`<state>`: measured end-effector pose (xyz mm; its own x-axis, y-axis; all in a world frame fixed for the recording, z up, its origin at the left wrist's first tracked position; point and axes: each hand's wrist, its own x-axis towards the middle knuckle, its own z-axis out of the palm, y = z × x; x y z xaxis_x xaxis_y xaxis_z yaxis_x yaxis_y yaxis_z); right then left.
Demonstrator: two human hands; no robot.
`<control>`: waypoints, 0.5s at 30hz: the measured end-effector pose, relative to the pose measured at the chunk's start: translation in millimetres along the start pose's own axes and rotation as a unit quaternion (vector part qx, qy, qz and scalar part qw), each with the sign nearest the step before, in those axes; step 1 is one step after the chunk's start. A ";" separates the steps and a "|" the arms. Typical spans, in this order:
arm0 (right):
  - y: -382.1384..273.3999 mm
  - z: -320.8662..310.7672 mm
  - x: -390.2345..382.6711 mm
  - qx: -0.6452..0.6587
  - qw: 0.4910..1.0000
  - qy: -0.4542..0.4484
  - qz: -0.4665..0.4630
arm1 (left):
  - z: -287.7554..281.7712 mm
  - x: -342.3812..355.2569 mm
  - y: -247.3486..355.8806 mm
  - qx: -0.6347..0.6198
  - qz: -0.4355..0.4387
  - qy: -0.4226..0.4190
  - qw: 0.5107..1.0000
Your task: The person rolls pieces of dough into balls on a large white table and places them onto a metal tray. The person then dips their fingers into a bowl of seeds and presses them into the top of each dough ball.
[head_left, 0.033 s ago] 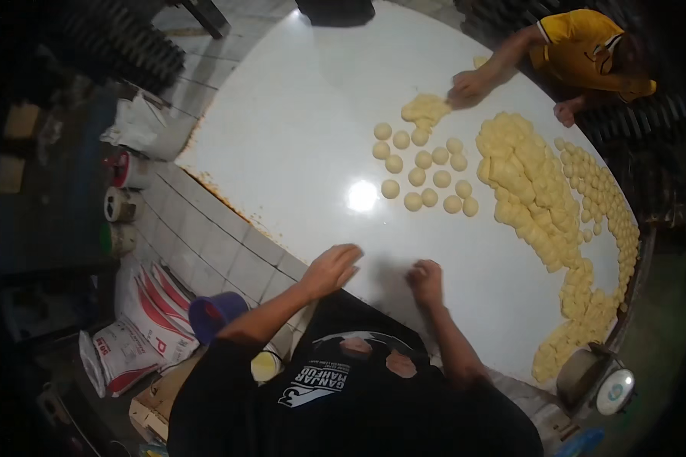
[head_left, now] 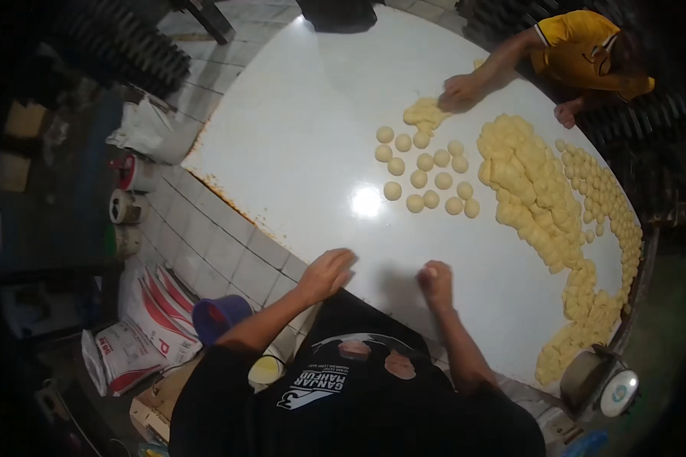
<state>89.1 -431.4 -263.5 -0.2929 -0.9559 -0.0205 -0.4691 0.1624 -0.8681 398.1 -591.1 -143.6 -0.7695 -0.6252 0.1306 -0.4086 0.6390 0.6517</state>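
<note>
Across the broad, glossy white tabletop point(head_left: 305, 152), with rust-brown wear along its left edge, pale yellow dough lies in several forms. The smooth, round pale yellow dough balls point(head_left: 419, 179) sit beyond the person's hands, near the middle of the surface; they are matt, even in colour and similar in size, some in touching pairs, others slightly apart. To their right stretches a long, lumpy heap of pale yellow dough point(head_left: 526, 183), its soft, rounded folds pressed together. Further right, along the curved rim, smaller pale yellow dough balls point(head_left: 602, 183) crowd in dense rows.

The person's left hand point(head_left: 326, 276) is released, fingers extended and slightly bent, over the near edge. The right hand point(head_left: 435, 282) is curled with the fingers drawn in, to the right of the left hand and well apart from it; whether it grasps anything cannot be told. Both hands stand clear of the dough balls.

At the far side, a co-worker's hand point(head_left: 461, 91) touches an irregular, flattened piece of yellow dough point(head_left: 423, 114), just behind the dough balls. A cylindrical metal pot point(head_left: 587, 371) stands at the near right corner, beside the heap's lower end.
</note>
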 end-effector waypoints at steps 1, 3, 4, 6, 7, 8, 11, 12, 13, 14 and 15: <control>6.3 -11.4 9.1 -0.269 0.957 -0.034 -0.106 | -8.3 -20.0 0.6 0.017 -0.014 0.012 1.000; -12.0 -11.0 37.1 -0.060 0.989 0.121 0.055 | -14.4 -65.5 1.6 0.026 -0.060 -0.001 0.998; -29.0 -19.2 52.3 -0.057 0.990 0.121 0.048 | -16.4 -78.7 1.2 0.036 -0.102 0.005 0.994; -79.3 -33.1 85.3 0.334 0.905 0.085 0.250 | -17.3 -114.2 5.9 0.032 -0.134 0.029 0.990; -95.4 -32.6 89.6 0.336 0.909 0.076 0.233 | -19.2 -127.0 11.1 0.013 -0.166 0.046 0.985; -113.1 -28.5 86.1 0.221 0.957 0.116 0.148 | -25.8 -138.5 10.5 0.021 -0.166 0.064 0.984; -133.6 -27.8 78.8 -0.057 0.993 0.089 0.048 | -44.1 -157.8 4.1 0.023 -0.152 0.088 0.984; -114.7 -20.9 77.3 -0.256 0.965 0.039 0.044 | -47.8 -163.7 -3.6 -0.006 -0.181 0.069 0.981; -115.7 -6.6 69.0 -0.285 0.955 0.080 0.007 | -50.8 -173.6 -14.9 -0.034 -0.212 0.058 0.975; -131.7 14.2 75.7 -0.301 0.944 0.126 -0.049 | -41.2 -202.8 -43.3 0.050 -0.175 0.087 0.979; -152.2 26.0 91.2 -0.298 0.935 0.158 -0.110 | -46.0 -210.0 -58.5 0.032 -0.164 0.090 0.982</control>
<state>155.4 -549.6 -146.2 -0.3232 -0.8770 0.3555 -0.8998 0.1684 -0.4026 606.1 -517.9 -174.8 -0.4936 -0.8679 0.0551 -0.6546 0.4125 0.6336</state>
